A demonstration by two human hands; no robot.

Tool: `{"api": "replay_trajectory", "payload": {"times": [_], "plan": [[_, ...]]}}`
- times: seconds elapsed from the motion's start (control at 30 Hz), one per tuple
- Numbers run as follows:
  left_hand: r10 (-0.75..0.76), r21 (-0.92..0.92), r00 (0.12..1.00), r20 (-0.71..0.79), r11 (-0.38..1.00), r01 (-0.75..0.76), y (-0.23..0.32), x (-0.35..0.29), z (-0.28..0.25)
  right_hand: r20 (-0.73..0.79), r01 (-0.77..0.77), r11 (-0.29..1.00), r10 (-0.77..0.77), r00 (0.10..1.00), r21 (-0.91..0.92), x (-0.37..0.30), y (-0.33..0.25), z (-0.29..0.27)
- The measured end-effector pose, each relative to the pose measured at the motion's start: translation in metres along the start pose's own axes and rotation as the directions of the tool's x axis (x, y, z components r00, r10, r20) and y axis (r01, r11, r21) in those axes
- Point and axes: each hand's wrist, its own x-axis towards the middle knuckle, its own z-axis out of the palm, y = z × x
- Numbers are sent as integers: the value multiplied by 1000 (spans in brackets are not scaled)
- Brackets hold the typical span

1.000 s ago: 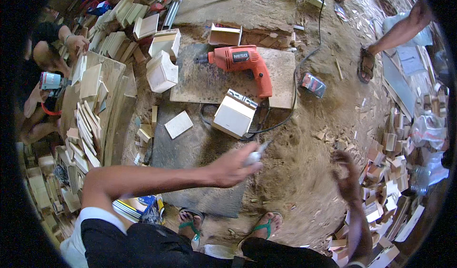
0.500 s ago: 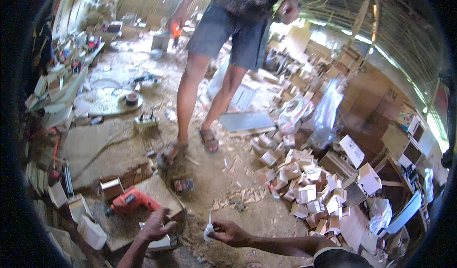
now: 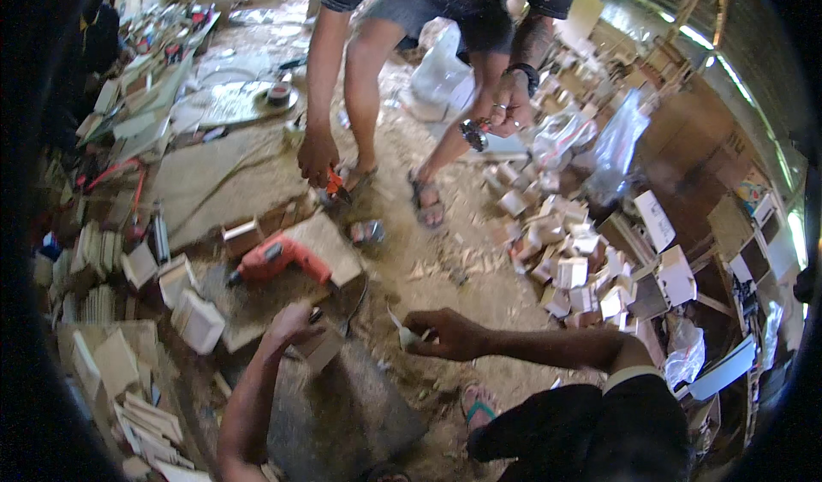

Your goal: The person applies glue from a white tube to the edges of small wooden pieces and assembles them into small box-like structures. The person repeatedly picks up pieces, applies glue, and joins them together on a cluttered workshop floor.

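Observation:
My right hand (image 3: 449, 335) is closed around a small white bottle with a thin pointed nozzle (image 3: 408, 335), held over the dusty floor. To its left, my left hand (image 3: 293, 323) has its fingers curled in, with a small dark bit showing at the fingertips; I cannot make out what it is. Just below those fingers sits a small brown wooden box piece (image 3: 318, 349), close to or touching the hand. Beyond my left hand a red-orange power drill (image 3: 281, 259) lies on a wooden board (image 3: 334, 246).
A co-worker bends over opposite, one hand (image 3: 318, 155) on an orange-handled tool (image 3: 335, 184), the other (image 3: 511, 105) holding a shiny dark object (image 3: 474, 134). Small wooden boxes (image 3: 572, 272) are heaped at right. Wooden pieces (image 3: 199, 321) lie at left. A dark slab (image 3: 342, 413) is near me.
My view has tipped down. The co-worker has bent forward and lowered the orange-handled tool toward the floor. My left hand's fingers have curled in; my right still holds the bottle.

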Motion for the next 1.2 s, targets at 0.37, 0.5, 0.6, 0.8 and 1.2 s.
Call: {"api": "replay_trajectory", "payload": {"times": [0.37,0.5,0.6,0.8,1.2], "plan": [[-142,-239,921,-362,969,56,52,-131,37,72,291,943,-306,949,162,-20,11,70],[-257,-149,892,-372,965,216,56,-160,55,18,315,915,-330,944,252,-43,8,72],[-293,-168,899,-326,953,250,59,-162,66,4,278,935,-285,958,222,-60,7,70],[-321,-260,883,-342,935,240,59,-142,87,-126,121,974,-98,987,190,-97,17,56],[-306,-216,840,-448,949,230,56,-152,104,-678,203,971,-234,697,-127,-110,-8,-41]]}}
